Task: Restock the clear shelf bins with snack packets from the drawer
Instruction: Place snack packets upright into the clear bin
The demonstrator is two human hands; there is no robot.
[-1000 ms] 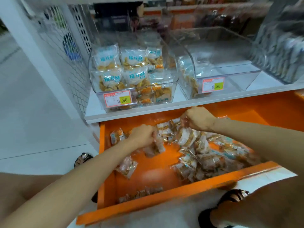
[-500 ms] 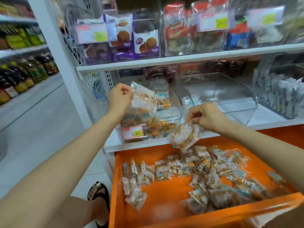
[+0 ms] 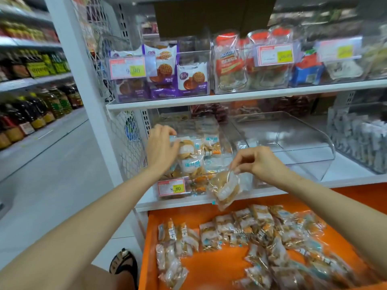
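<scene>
Spilling looks the main risk: the orange drawer [image 3: 219, 273] holds loose, slick, crinkly packets, and the rigid clear bin [image 3: 201, 186] is heaped high, so more may slide off. There the left hand [image 3: 162, 147] lies against the bin's packets, grip unclear. The right hand [image 3: 259, 162] pinches one floppy packet [image 3: 225, 189] by its edge, just before the bin.

Bottom & rt edge cut off drawer [image 3: 219, 268]. Some bin packets [image 3: 192, 164] hidden behind left hand [image 3: 161, 149]; its grip unclear. In right hand [image 3: 257, 162], packet [image 3: 225, 189] blurred, print unreadable.
</scene>
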